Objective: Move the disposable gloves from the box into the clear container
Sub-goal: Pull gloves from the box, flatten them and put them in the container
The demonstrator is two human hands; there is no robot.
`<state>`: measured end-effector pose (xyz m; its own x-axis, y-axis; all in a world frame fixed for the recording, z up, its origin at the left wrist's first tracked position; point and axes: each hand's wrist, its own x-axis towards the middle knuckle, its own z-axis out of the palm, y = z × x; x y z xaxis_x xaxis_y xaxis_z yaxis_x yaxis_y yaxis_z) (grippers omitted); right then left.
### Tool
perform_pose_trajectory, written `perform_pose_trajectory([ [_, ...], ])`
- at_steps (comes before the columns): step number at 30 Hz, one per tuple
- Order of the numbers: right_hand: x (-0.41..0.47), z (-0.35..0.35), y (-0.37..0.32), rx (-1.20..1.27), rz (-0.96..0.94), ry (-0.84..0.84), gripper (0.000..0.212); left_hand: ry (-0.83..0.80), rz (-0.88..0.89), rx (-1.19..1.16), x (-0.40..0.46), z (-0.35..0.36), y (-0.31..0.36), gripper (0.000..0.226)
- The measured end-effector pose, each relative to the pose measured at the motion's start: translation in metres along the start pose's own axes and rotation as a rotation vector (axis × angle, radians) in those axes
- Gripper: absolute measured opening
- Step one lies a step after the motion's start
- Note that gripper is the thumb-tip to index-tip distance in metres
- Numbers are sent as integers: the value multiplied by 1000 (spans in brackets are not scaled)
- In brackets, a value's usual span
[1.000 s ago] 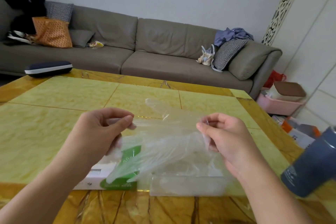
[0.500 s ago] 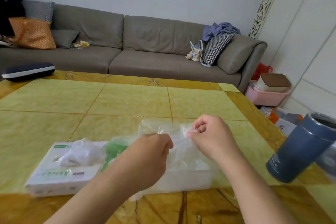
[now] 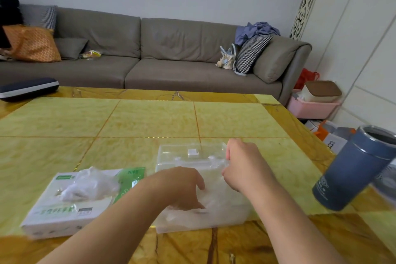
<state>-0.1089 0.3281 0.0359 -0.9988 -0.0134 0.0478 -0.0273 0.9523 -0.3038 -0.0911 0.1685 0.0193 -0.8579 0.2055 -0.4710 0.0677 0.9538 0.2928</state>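
A white and green glove box [image 3: 70, 208] lies flat on the table at the left, with one thin clear glove [image 3: 90, 184] puffing out of its top slot. Just to its right stands the clear container [image 3: 182, 152], holding crumpled clear gloves [image 3: 222, 203]. My left hand [image 3: 182, 186] reaches down into the container, its curled fingers gripping the glove film. Over the container's right rim, my right hand [image 3: 242, 163] pinches the same film with bent fingers; its fingertips are hidden.
A blue tumbler [image 3: 351, 169] stands on the table at the right, close to my right forearm. A dark case [image 3: 27, 89] lies at the far left corner. Behind the yellow table [image 3: 150, 118] are a grey sofa [image 3: 150, 49] and a pink basket [image 3: 310, 109].
Both hands came together with the stretched glove, then dropped it into the clear container. My left hand is now lower and inside it. The view shifted right.
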Motion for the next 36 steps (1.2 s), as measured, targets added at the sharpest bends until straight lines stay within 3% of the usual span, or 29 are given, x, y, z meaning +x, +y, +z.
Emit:
perform_pose_trajectory([
  [6,-8,-14,-3,-28,-20,22,28,16,3,83,3,3,0,68],
  [9,-15,-22,-15,188,-104,71,15,26,27,69,4,5,1,61],
  [12,-20,-13,-32,366,-96,-136,15,71,60,97,6,9,2,20],
  [14,-19,-2,-36,304,-76,-265,10,93,82,123,4,10,3,24],
  [16,-16,5,-33,287,-27,-355,14,105,140,109,3,9,4,3],
  [18,-12,8,-30,277,25,-457,23,95,155,75,1,8,1,22],
  [21,-10,13,-27,112,33,-554,14,93,147,108,3,9,-2,40],
  [27,-7,14,-32,-130,5,-658,31,-24,137,119,3,1,-13,50],
  [32,-8,13,-35,-177,-31,-702,37,-82,135,70,1,-6,-11,43],
  [36,-9,16,-35,-185,-61,-699,48,89,121,-99,4,-3,-5,36],
])
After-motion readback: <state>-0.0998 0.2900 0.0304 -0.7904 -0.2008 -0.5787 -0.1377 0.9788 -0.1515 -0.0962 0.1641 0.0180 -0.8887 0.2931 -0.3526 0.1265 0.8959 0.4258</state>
